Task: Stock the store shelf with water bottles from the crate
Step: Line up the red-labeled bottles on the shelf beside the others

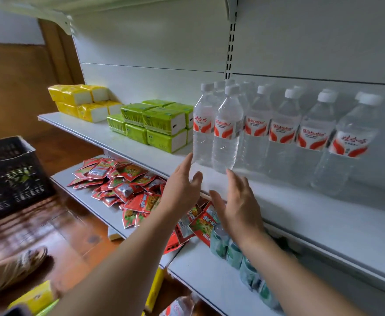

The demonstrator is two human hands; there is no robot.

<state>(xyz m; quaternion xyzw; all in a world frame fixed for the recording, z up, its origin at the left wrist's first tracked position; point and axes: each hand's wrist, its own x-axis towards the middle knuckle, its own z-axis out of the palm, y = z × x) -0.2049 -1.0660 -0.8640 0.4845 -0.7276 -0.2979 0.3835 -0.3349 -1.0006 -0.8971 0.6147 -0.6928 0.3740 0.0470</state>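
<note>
Several clear water bottles with red-and-white labels and white caps stand in rows on the white middle shelf (278, 206). The two leftmost front bottles (227, 131) stand upright near the shelf's front edge. My left hand (182, 188) is open just below and left of them, fingertips close to the leftmost bottle's base. My right hand (237, 201) is open just below the second bottle, palm facing left. Neither hand holds anything. The black plastic crate (9, 176) stands on the floor at the left.
Green tissue packs (155, 124) and yellow tissue packs (84, 101) sit left of the bottles on the same shelf. Red snack packets (123, 181) and green cans (228, 245) lie on the lower shelf. A sandalled foot (25, 261) rests on the wooden floor.
</note>
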